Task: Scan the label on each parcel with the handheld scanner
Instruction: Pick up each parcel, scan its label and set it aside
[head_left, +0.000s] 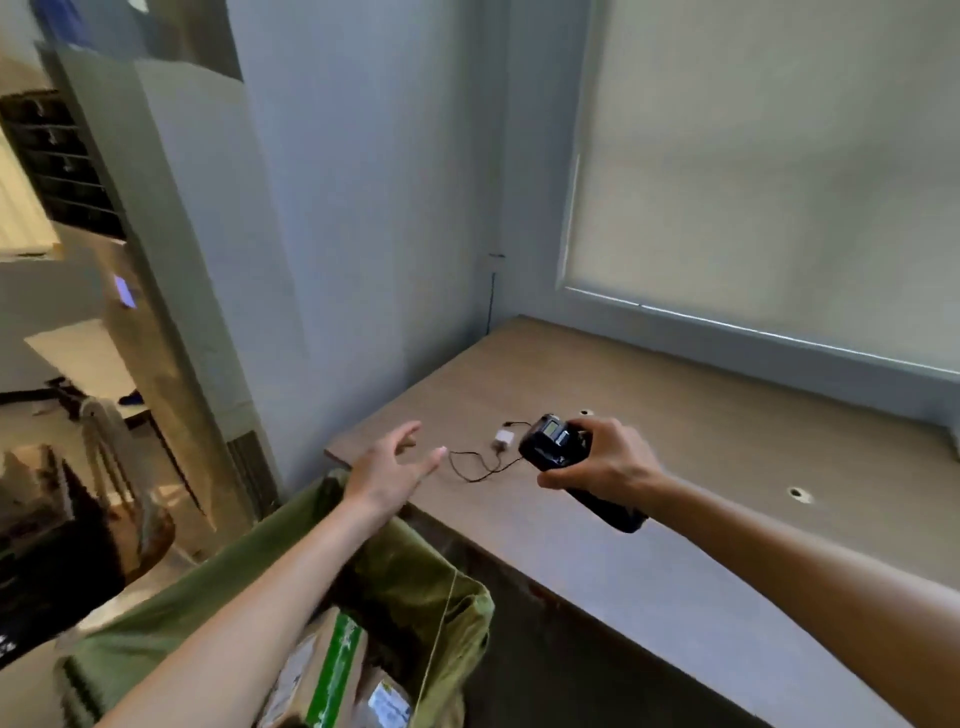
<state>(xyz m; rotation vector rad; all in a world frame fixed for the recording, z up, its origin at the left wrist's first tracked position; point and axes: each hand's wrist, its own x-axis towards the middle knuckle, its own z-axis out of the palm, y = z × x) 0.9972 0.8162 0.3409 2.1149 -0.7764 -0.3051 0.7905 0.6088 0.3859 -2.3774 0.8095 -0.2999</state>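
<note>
Above desk (675, 426), our R hand (605, 457) grips scanner (553, 441), fingers wrapped round its body; L hand (387, 467) released, fingers spread, well apart from scanner.

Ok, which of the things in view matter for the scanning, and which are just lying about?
Part of the job:
- handheld scanner, gripped in the right hand
- parcels in the green sack
- left hand, fingers spread, holding nothing

Lying about:
- white charger plug and its black cable on the wooden table
- window blind
</note>
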